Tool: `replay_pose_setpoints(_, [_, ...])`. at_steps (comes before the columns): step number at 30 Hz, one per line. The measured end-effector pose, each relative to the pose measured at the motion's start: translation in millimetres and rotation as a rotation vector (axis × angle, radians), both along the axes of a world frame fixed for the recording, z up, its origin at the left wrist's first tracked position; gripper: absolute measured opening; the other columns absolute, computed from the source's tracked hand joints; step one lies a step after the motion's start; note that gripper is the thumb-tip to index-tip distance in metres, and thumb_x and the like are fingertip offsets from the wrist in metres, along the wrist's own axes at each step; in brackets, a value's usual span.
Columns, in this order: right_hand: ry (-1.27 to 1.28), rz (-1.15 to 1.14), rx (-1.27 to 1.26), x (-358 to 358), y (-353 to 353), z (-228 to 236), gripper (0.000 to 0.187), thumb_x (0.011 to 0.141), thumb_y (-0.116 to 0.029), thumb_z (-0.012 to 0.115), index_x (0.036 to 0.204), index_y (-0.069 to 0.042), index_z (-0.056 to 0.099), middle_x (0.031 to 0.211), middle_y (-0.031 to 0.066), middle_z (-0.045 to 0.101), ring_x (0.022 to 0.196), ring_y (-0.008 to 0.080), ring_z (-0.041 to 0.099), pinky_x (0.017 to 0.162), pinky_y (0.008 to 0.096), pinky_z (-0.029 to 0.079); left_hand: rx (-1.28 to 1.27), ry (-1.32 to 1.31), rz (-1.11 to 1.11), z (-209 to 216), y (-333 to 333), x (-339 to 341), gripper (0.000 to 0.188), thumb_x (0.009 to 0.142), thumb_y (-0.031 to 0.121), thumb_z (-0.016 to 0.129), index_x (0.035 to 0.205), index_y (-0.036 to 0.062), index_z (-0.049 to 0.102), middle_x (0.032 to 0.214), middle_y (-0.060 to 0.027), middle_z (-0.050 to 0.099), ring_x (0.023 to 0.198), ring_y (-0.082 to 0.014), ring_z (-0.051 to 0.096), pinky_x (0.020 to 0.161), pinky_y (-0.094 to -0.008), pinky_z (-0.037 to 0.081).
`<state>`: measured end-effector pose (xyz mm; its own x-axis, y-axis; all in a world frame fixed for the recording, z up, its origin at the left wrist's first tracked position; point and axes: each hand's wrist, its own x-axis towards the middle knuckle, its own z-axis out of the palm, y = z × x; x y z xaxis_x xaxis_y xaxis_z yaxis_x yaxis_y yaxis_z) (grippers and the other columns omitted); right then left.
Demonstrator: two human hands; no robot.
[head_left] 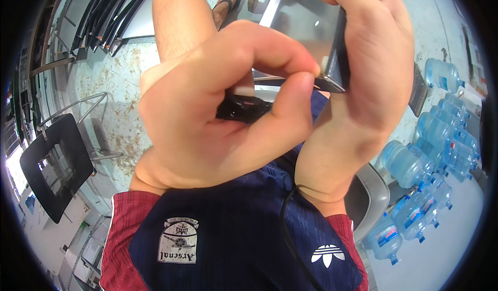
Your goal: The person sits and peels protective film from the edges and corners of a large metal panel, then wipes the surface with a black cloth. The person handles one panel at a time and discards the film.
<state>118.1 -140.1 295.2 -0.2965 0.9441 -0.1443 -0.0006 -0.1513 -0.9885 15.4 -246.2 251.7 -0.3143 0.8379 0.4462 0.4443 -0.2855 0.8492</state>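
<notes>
A glossy, mirror-like panel [306, 23] with a bright metal strip on one side and a dark edge stands tilted at the top centre. My left hand [207, 99] is closed, thumb and forefinger pinched together at the panel's near corner; whatever is between the tips is too small to make out. Within the loop of those fingers shows a shiny black piece [244, 108], partly hidden; I cannot tell whether it is gripped. Along the panel's right edge, my right hand [378, 52] is wrapped, the thumb over its face and the other fingers largely out of sight.
Several blue water jugs [407, 164] stand and lie at the right. A grey chair [369, 192] is just beside me. Leftward are a black square seat [57, 166] on a metal frame and several dark strips [111, 16] on a rack. A thin black cable [284, 223] hangs over my shirt.
</notes>
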Motion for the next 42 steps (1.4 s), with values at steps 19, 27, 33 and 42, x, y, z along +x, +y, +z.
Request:
replay_pose_setpoints(19, [-0.309,-0.206,0.87,59,-1,-77,0.034,0.095,-0.016,0.055,0.117,0.009,0.062,0.12,0.0189,0.064,0.108,0.0241,0.065,0.096,0.0337,0.052,-0.138,-0.014,-0.094,-46,1,24,0.021,0.086,-0.008,0.074,0.104,0.0011,0.073,0.096,-0.0105,0.072,0.077,-0.0139,0.064,0.06,-0.0241,0.045])
replay_pose_setpoints(27, [-0.041,-0.241,0.556,60,12,-72,0.026,0.096,-0.016,0.056,0.111,0.005,0.061,0.111,0.0114,0.061,0.104,0.0179,0.062,0.091,0.0298,0.051,-0.091,0.021,-0.029,-43,8,29,0.019,0.092,-0.009,0.068,0.107,0.0007,0.072,0.1,-0.0105,0.07,0.08,-0.0126,0.063,0.064,-0.0225,0.047])
replay_pose_setpoints(33, [0.494,-0.213,-0.124,60,26,-53,0.004,0.085,-0.004,0.06,0.082,-0.001,0.058,0.08,-0.0002,0.051,0.072,0.0092,0.054,0.065,0.0264,0.047,-0.145,0.041,0.071,-33,13,15,0.016,0.095,-0.007,0.065,0.109,-0.0014,0.071,0.106,-0.0092,0.069,0.084,-0.0093,0.063,0.069,-0.0197,0.047])
replay_pose_setpoints(42, [0.354,-0.58,-0.238,40,17,-52,0.025,0.08,0.004,0.059,0.081,-0.007,0.037,0.084,0.003,0.045,0.071,0.0122,0.054,0.061,0.0279,0.051,-0.113,0.08,0.078,-31,27,10,0.018,0.095,-0.009,0.063,0.109,-0.0012,0.071,0.11,-0.0087,0.068,0.081,-0.0068,0.06,0.065,-0.0188,0.044])
